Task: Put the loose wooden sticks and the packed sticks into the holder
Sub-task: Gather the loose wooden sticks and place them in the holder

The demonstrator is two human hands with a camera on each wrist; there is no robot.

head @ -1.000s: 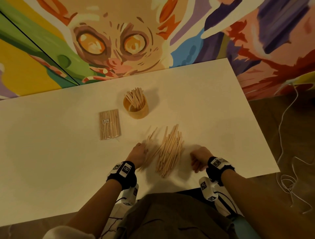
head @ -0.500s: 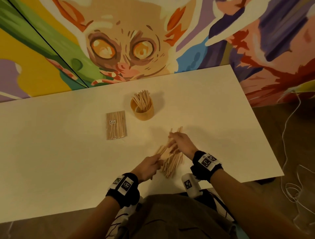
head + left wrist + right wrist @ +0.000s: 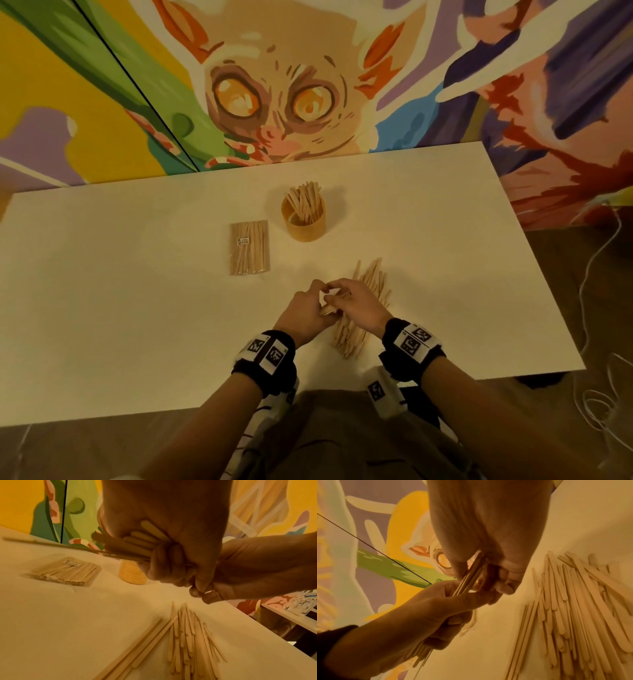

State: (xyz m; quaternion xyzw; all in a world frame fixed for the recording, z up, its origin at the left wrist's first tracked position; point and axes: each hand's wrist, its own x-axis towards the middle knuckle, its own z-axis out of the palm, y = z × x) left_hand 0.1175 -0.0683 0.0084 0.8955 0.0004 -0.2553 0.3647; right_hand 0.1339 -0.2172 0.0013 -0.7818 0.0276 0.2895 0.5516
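A round wooden holder (image 3: 303, 222) with several sticks standing in it sits mid-table. Left of it lies the clear pack of sticks (image 3: 249, 247). Loose sticks (image 3: 368, 291) form a pile near the table's front. Just left of that pile, my left hand (image 3: 320, 299) grips a bundle of loose sticks (image 3: 142, 539) lifted off the table. My right hand (image 3: 337, 294) pinches the same bundle (image 3: 474, 573) at its far end, touching the left hand. The hands hide most of the bundle in the head view.
The white table (image 3: 137, 308) stands against a painted mural wall (image 3: 274, 85). White cables (image 3: 603, 394) lie on the floor to the right. In the left wrist view the pack (image 3: 67, 573) and holder (image 3: 132, 573) lie beyond the hand.
A second ago the hands were apart on either side of the pile. They have come together over its left part and now hold a bundle of sticks between them.
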